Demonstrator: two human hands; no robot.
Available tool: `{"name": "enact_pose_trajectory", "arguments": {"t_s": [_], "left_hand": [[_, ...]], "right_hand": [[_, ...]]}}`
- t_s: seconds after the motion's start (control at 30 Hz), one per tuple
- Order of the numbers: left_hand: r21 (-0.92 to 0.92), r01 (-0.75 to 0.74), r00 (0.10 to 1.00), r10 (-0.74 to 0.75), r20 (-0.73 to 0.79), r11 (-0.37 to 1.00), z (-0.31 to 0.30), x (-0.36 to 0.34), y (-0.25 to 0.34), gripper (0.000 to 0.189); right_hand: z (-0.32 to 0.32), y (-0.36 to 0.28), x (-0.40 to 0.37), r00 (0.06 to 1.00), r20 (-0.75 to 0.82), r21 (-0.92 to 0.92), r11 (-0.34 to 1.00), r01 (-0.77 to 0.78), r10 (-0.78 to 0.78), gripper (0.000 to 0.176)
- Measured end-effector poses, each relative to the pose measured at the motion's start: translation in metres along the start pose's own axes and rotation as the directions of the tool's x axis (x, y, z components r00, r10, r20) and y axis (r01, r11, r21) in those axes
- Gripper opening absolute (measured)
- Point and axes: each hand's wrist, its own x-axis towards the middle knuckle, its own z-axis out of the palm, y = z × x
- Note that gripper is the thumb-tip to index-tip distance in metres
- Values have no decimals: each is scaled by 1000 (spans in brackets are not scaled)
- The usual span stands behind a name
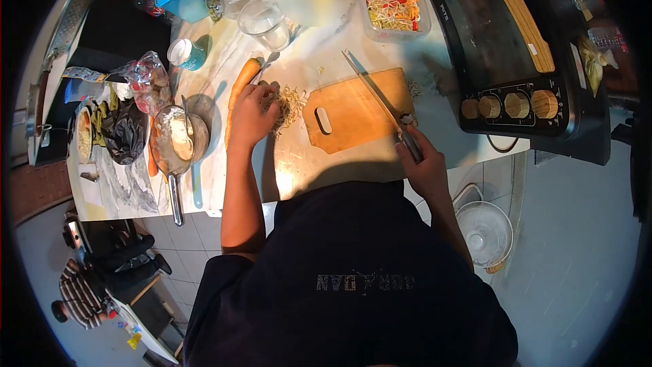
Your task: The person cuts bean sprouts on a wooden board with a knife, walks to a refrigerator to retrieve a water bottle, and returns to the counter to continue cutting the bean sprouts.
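Observation:
My right hand [422, 165] is wrapped round the dark handle of a kitchen knife [375, 94]. The knife's long blade points away from me and lies slantwise over the right part of a wooden cutting board [346, 110] with a slot handle. On the left, my left hand [252, 115] has its fingers curled at the edge of a loose heap of bean sprouts [292, 107]; its fingertips are partly hidden among them. A peeled-looking carrot [244, 78] lies just beyond and beside that hand. A little whitish scrap [407, 119] is by the blade near the handle.
A plastic container [394, 1] of sprouts and shredded orange vegetable stands at the back. A black oven [516, 98] with wooden knobs borders the right. To the left are a saucepan [178, 137], a lidded jar [186, 54] and bags; a clear cup [263, 24] stands behind.

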Motion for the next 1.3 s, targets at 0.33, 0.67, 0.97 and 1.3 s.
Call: {"name": "enact_pose_trajectory", "arguments": {"t_s": [0.33,0.67,0.97,1.3], "left_hand": [[34,38,997,-36,-69,999,6,4,-7,16],[-672,299,943,-319,98,677,-32,-3,11,10],[-739,181,977,-36,208,649,9,1,24,13],[-494,-2,901,215,376,870,61,7,75,16]], "right_hand": [[1,5,-3,1000,0,13,1000,-9,9,51],[0,5,-5,998,18,20,998,-59,59,51],[0,17,-9,999,-29,4,1000,-31,31,53],[-6,24,-19,994,-58,31,996,-89,90,52]]}}
